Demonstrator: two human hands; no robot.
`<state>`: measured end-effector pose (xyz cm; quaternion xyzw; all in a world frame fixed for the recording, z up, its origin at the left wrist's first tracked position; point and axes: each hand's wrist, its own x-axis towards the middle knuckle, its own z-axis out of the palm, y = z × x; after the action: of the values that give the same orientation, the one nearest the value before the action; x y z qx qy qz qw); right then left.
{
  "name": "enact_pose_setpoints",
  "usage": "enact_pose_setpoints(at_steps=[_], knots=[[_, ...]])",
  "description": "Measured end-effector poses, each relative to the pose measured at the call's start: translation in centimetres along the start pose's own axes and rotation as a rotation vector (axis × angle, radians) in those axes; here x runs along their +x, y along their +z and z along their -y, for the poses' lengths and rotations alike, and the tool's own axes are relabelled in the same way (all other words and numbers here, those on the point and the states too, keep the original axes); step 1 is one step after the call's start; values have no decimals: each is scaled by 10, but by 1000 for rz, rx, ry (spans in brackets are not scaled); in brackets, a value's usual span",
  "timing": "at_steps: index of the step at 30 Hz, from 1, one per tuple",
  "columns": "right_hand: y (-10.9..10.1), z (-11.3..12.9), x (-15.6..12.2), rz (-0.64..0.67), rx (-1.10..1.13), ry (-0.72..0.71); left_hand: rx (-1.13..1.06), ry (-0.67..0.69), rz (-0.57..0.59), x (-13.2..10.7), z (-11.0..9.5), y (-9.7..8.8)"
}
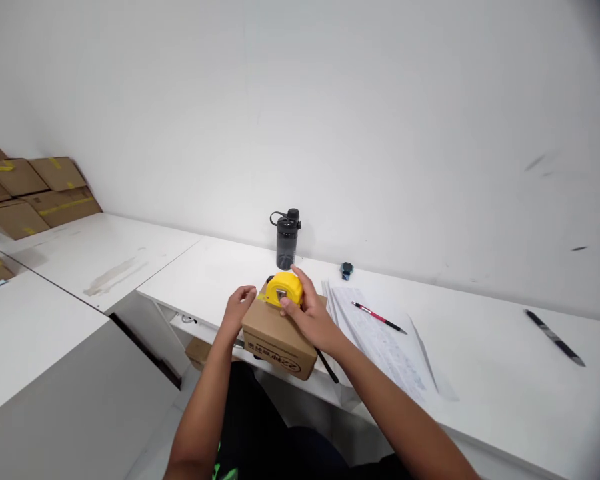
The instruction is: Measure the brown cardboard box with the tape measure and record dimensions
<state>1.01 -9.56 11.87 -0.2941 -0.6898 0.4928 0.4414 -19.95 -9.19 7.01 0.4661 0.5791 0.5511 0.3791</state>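
A yellow tape measure (286,288) is in my right hand (314,319), the thumb on its front and the fingers around its far side. It is held against the top of a brown cardboard box (280,343) with dark printing on its near side. The box sits tilted at the table's front edge. At the box's upper left edge is my left hand (237,310), its fingers curled together toward the box. Whether it grips anything there is hidden. A dark wrist strap (329,368) hangs down right of the box.
Behind the box stands a dark water bottle (287,241), with a watch (347,270) to its right. A red-and-black pen (379,317) lies on written papers (380,347). Farther right is a black pen-like object (555,337). Cardboard boxes (45,193) are stacked far left; an open drawer (195,327) is below.
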Motion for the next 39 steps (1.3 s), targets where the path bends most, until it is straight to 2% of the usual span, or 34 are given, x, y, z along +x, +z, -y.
enact_pose_setpoints(at_steps=[3,5,8,11,14,17,21,24,27,32,39], knots=[[4,3,15,92,-191,-40,-102,39,136,-25,-10,-2],[4,2,28,160,-267,-105,-114,51,186,-43,-10,5],[4,-2,43,260,-347,-192,-113,77,125,-60,-3,24],[1,-4,45,301,-394,-208,-120,110,17,-65,2,41],[-9,-3,37,293,-431,-209,-85,118,-46,-70,1,51],[-29,3,24,283,-480,-172,-60,103,-44,-75,-5,56],[-74,6,-2,252,-478,-54,58,90,-63,-77,-9,58],[-113,1,-24,209,-328,40,185,151,-110,-74,-4,57],[-139,-8,-39,144,-163,104,298,237,-133,-68,1,54],[-151,-26,-44,61,-53,85,367,274,-151,-61,4,53],[-151,-37,-42,5,-139,49,293,247,-168,-61,3,57]])
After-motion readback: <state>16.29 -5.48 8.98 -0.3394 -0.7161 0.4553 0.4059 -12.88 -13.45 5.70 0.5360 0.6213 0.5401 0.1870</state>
